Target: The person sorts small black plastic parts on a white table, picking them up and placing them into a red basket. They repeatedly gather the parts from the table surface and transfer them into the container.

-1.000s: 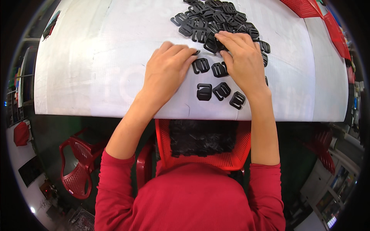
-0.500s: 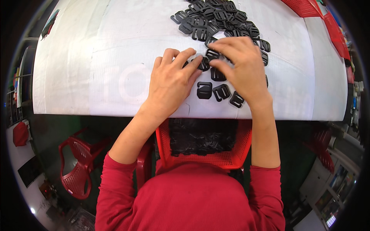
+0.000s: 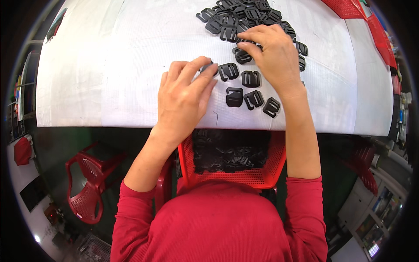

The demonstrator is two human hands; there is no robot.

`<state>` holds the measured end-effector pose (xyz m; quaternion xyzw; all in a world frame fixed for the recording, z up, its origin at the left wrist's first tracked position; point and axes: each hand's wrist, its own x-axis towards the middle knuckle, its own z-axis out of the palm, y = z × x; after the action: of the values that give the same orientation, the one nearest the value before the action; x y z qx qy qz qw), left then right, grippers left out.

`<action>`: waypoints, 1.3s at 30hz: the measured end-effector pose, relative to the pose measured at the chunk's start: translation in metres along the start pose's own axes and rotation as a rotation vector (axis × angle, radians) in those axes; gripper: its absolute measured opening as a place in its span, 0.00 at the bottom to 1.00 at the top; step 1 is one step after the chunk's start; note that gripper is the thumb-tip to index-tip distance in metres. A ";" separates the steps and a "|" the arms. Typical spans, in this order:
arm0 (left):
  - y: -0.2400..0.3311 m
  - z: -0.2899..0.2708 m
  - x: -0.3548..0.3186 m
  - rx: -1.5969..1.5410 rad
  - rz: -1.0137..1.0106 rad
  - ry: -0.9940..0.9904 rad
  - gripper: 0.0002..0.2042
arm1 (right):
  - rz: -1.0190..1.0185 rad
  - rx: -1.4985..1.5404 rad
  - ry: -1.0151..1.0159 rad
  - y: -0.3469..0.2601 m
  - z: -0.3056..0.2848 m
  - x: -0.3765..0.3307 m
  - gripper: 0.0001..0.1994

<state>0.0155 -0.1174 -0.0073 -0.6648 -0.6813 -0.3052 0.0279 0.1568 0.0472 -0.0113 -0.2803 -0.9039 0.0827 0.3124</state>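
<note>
Flat black plastic buckles, each with slots and a hooked opening, lie on the white tabletop. My left hand (image 3: 183, 94) has its fingertips closed on one buckle (image 3: 214, 72), mostly hidden under them, at the left end of the loose ones. Just right of it lies another buckle (image 3: 228, 71). Over the near edge of the buckle pile (image 3: 229, 19) is my right hand (image 3: 275, 54), its thumb and index finger apart. Black parts show between and behind those fingers. A buckle (image 3: 242, 55) sits just below its thumb. Several more lie nearer me, among them a buckle (image 3: 234, 97).
Below the table's front edge, a red basket (image 3: 187, 163) holds many black pieces in front of my body. Red perforated containers (image 3: 345, 8) stand at the far right corner. A dark red plastic chair (image 3: 89, 183) is on the floor at left.
My left hand has moved slightly left with a buckle under its fingers. My right hand has reached farther up toward the pile. The view has shifted slightly.
</note>
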 end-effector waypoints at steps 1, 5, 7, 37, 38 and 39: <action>-0.005 0.002 0.000 0.022 0.014 0.013 0.15 | -0.011 -0.083 -0.033 0.005 -0.001 -0.003 0.07; -0.002 0.009 0.007 0.008 0.031 -0.015 0.16 | -0.098 -0.178 -0.092 0.010 -0.002 -0.005 0.06; 0.001 0.013 0.008 -0.007 0.047 -0.035 0.15 | -0.075 -0.165 -0.119 0.006 -0.002 -0.003 0.06; 0.012 0.028 0.012 0.016 0.118 -0.062 0.14 | 0.098 0.018 -0.439 -0.007 -0.014 0.016 0.13; 0.012 0.029 0.011 0.013 0.126 -0.079 0.14 | 0.081 0.004 -0.450 -0.008 -0.015 0.016 0.13; 0.013 0.026 0.010 0.015 0.122 -0.082 0.14 | 0.087 0.010 -0.460 -0.007 -0.013 0.016 0.13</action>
<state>0.0362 -0.0979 -0.0194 -0.7167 -0.6425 -0.2704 0.0235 0.1512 0.0498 0.0095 -0.2914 -0.9379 0.1623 0.0956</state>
